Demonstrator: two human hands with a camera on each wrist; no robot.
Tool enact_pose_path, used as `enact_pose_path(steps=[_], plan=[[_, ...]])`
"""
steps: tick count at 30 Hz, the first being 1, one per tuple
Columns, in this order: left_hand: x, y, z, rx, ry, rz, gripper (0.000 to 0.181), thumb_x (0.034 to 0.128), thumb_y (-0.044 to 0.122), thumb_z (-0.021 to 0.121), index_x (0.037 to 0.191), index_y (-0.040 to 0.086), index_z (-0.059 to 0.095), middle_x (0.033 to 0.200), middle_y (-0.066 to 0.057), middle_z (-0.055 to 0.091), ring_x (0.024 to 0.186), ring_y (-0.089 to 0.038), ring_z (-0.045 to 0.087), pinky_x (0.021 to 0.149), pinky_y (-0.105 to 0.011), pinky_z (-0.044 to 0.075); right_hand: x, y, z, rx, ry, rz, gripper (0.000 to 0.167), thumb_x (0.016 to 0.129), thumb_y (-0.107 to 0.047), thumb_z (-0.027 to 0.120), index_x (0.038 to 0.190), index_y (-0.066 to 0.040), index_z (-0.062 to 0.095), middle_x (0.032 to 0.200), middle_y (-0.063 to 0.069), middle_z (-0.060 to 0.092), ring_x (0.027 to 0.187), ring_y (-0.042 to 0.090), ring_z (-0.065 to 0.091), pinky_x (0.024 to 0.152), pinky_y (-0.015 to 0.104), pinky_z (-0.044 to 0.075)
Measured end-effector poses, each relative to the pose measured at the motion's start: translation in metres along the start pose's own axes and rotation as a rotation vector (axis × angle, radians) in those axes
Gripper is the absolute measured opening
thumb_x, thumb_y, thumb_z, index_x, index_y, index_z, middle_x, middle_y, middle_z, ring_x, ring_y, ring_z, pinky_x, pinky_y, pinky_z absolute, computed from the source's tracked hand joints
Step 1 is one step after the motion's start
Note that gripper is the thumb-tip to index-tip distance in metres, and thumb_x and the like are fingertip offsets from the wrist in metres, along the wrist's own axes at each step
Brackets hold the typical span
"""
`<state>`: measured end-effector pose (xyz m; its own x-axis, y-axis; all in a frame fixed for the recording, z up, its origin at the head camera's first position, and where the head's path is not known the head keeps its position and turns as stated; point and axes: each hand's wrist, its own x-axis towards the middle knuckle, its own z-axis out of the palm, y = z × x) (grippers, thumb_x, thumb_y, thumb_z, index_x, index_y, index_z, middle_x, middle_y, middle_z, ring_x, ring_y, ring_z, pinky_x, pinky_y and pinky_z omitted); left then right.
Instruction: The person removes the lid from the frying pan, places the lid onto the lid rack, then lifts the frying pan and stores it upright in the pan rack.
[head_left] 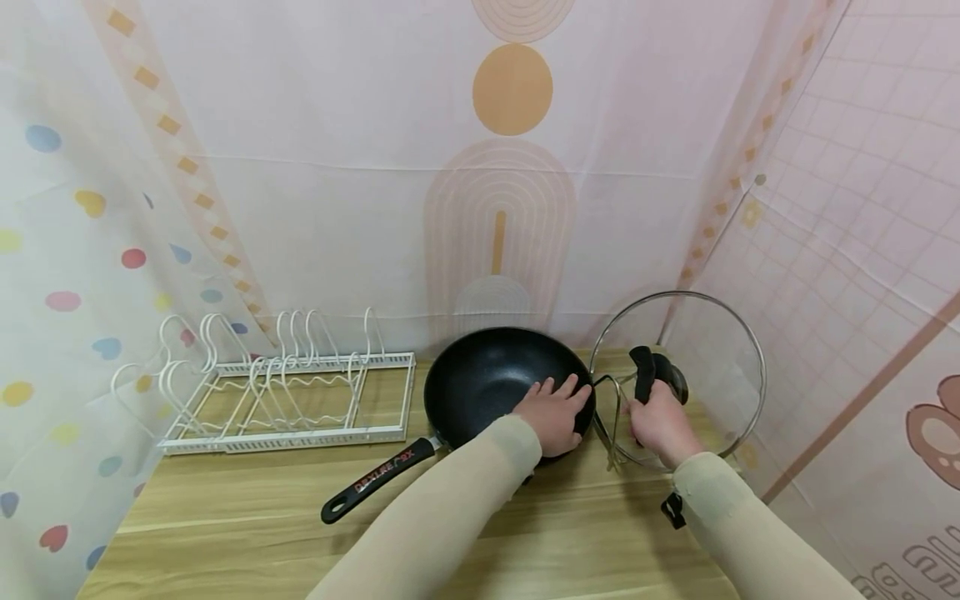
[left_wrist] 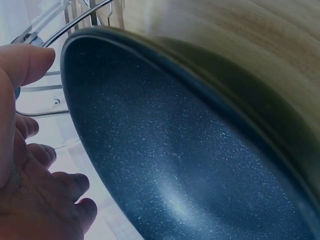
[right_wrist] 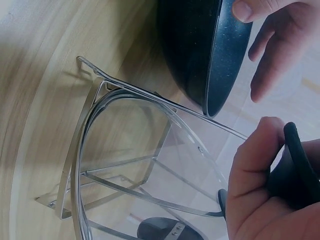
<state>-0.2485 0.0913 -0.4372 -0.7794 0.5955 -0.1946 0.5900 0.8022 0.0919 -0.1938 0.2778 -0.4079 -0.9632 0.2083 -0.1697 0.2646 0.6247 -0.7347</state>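
Observation:
A black wok (head_left: 480, 387) with a long black handle (head_left: 378, 482) sits on the table. Over its right rim my left hand (head_left: 551, 417) is spread, fingers extended; whether it touches the rim I cannot tell. My right hand (head_left: 663, 425) grips the black handle (head_left: 643, 371) of a glass lid (head_left: 720, 367) with a steel rim. The lid stands upright in a wire stand (right_wrist: 152, 200) right of the wok. In the right wrist view, the lid's lower edge rests within the stand's wires, and a dark rounded piece (right_wrist: 170, 230) shows behind the glass.
A white wire rack (head_left: 285, 437) with several upright loops stands left of the wok on the wooden table (head_left: 240, 517). Patterned curtains (head_left: 337, 233) hang behind and at both sides. The wok handle points toward the table's front left.

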Motion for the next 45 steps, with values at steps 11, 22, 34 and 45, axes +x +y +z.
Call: enact_pose_path(steps=[11,22,34,45], plan=[[-0.003,-0.012,0.002,-0.033,-0.035,-0.029,0.079,0.1064,0.047,0.059,0.17,0.033,0.013,0.178,0.002,0.009,0.164,-0.034,0.016,0.134,-0.048,0.017,0.0,0.0,0.0,-0.058,0.057,-0.009,0.061,0.107,-0.017,0.049,0.152,0.016,0.024,0.123,0.035,0.059,0.102,0.041,0.064,0.086,0.049,0.053],[-0.007,-0.027,0.003,-0.041,-0.042,-0.039,0.077,0.1063,0.047,0.059,0.17,0.03,0.018,0.178,-0.001,0.011,0.164,-0.035,0.017,0.134,-0.049,0.014,0.0,-0.002,0.003,-0.109,0.159,-0.054,0.071,0.102,-0.017,0.056,0.156,0.017,0.024,0.152,0.045,0.032,0.14,0.056,0.038,0.115,0.064,0.04],[-0.01,-0.04,0.011,-0.011,-0.038,-0.046,0.076,0.1053,0.048,0.06,0.169,0.03,0.022,0.178,-0.001,0.014,0.164,-0.035,0.017,0.134,-0.05,0.014,-0.003,-0.011,0.005,-0.187,0.227,-0.082,0.072,0.102,-0.022,0.059,0.158,0.009,0.028,0.162,0.037,0.023,0.145,0.057,0.021,0.119,0.068,0.023],[-0.01,-0.058,0.02,0.001,-0.034,-0.071,0.076,0.1044,0.049,0.062,0.168,0.029,0.025,0.178,-0.001,0.016,0.163,-0.036,0.017,0.134,-0.052,0.014,-0.013,-0.025,0.015,-0.251,0.243,-0.248,0.067,0.102,-0.022,0.06,0.157,0.006,0.034,0.165,0.032,0.022,0.147,0.056,0.018,0.117,0.071,0.018]])
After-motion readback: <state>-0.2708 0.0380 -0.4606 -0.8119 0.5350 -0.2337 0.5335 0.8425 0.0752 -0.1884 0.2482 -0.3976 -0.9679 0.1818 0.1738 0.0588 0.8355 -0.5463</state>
